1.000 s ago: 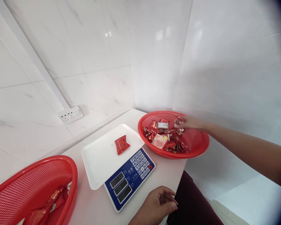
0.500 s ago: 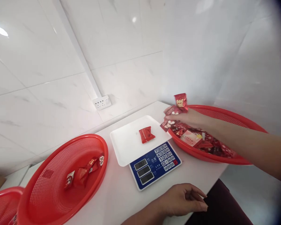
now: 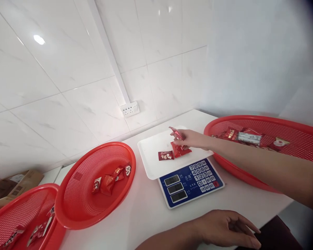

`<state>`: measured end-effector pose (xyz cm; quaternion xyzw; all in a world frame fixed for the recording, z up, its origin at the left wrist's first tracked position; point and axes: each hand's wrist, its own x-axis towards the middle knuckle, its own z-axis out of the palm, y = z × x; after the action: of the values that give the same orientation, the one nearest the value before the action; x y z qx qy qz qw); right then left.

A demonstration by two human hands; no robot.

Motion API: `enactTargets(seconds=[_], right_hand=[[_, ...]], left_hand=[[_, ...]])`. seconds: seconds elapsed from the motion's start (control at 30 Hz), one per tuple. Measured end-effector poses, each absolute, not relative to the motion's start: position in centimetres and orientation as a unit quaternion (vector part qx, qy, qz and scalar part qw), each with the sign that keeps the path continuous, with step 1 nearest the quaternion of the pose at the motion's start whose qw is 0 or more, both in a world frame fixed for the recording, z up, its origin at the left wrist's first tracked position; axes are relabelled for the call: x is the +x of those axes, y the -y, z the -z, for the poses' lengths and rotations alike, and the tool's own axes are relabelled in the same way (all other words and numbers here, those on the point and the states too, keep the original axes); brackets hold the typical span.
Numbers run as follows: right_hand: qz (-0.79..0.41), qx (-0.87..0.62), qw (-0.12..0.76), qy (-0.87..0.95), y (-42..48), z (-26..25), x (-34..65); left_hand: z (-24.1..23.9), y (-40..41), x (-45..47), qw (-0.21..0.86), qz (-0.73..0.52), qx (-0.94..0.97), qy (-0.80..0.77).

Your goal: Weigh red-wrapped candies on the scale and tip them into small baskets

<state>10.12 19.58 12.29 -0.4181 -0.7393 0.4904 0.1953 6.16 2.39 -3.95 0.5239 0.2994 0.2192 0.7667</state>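
My right hand [image 3: 184,138] is over the white weighing tray [image 3: 152,168], its fingers closed on a red snack packet [image 3: 176,132]. Below it, on the tray, lie a larger red packet [image 3: 179,150] and a small dark-red packet [image 3: 166,155]. The tray sits on a digital scale [image 3: 191,182] with a blue keypad panel; its display digits are too faint to read. My left hand [image 3: 228,227] rests near the table's front edge, fingers loosely curled and apart, with nothing in it.
At the right, a red plastic basket [image 3: 263,118] holds several packets, partly behind my right forearm. Another red basket [image 3: 94,222] with several packets stands left of the scale. A third basket [image 3: 41,187] and a cardboard box [image 3: 28,182] are farther left. A wall socket [image 3: 130,109] is behind.
My right hand has moved left from the right basket to above the tray. A small dark-red packet now lies on the tray beside the larger one. The camera view has shifted left.
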Motion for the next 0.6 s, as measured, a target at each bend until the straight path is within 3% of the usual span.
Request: enactTargets(seconds=[0.27,0.6], right_hand=[[-0.256,-0.445,0.123,0.849,-20.1,-12.8,10.1],[-0.202,-0.46,0.138,0.853,-21.2,-12.4,10.8]], left_hand=[[3.7,-2.5,6.2,0.767,-0.204,0.522,-0.312],[3.1,-2.5,6.1,0.77,-0.214,0.517,-0.307]])
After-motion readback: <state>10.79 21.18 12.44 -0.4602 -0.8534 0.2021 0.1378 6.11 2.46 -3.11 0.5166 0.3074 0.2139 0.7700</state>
